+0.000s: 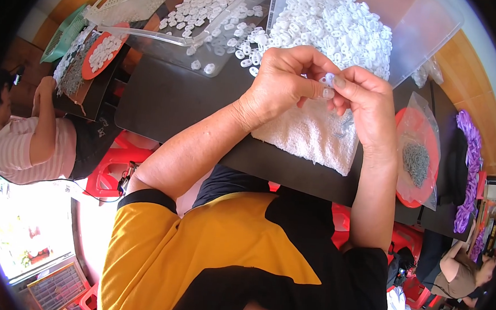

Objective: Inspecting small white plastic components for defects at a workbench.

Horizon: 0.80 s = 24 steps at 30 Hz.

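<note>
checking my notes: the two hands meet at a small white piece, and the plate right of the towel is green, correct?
Not green: in the head view, the plate right of the towel is orange-red. The left hand and right hand do meet at a small white piece.

The upper body was fitted with a short-sleeved shirt (pixel 156 263) in two colours, mustard yellow and black. The left sleeve (pixel 133 227) was yellow and terminated in a black band (pixel 149 197) at the opening. The right sleeve (pixel 368 270) was black. A yellow panel (pixel 238 228) crossed the front and narrowed to a point toward the right side. A black panel (pixel 303 221) bordered it at the right; a further black area (pixel 211 289), with a curved edge, lay toward the neck. The trousers (pixel 232 179) appeared dark navy, although only a shaded section was visible. The left hand (pixel 292 81) and right hand (pixel 371 103) were bare.
</note>
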Available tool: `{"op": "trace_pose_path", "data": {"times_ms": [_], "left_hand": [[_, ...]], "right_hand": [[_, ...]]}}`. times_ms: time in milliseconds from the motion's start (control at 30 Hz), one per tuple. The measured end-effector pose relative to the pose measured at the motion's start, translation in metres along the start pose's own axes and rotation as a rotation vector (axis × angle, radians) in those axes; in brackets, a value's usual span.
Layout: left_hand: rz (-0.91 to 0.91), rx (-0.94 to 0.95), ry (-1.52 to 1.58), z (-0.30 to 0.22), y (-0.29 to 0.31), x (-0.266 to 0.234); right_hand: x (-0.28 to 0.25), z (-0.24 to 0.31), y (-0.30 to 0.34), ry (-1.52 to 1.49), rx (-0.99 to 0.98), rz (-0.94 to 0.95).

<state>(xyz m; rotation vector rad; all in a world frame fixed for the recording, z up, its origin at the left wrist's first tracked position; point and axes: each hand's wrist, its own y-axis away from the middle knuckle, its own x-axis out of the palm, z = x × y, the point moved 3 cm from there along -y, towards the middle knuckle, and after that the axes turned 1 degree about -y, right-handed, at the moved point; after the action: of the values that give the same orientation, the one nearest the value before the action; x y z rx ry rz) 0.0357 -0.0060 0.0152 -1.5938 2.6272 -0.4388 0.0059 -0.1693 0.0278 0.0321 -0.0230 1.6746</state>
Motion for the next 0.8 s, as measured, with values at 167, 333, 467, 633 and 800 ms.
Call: {"op": "trace_pose_path", "data": {"times_ms": [167, 333, 467, 633, 800], "left_hand": [[0.02, -0.019, -0.068, -0.0078, 0.001, 0.0003], [0.025, -0.014, -0.031, -0.0078, -0.001, -0.0021], [0.029, -0.049, -0.046, -0.008, -0.0004, -0.0021], [0.035, -0.077, -0.019, -0.0064, -0.0007, -0.0024], [0.087, -0.069, -0.051, -0.0044, -0.0016, 0.0003]], "right_hand": [[0.0006, -0.0015, 0.0005, 0.057, -0.047, 0.04], [0.0061, 0.0004, 0.0016, -0.044, -0.026, 0.006], [0.0059, -0.0012, 0.0011, 0.02, -0.098, 0.006], [0.0063, -0.0007, 0.0012, 0.019, -0.065, 0.054], [-0.0012, -0.0014, 0.0, -0.032, -0.01, 0.041]]}}
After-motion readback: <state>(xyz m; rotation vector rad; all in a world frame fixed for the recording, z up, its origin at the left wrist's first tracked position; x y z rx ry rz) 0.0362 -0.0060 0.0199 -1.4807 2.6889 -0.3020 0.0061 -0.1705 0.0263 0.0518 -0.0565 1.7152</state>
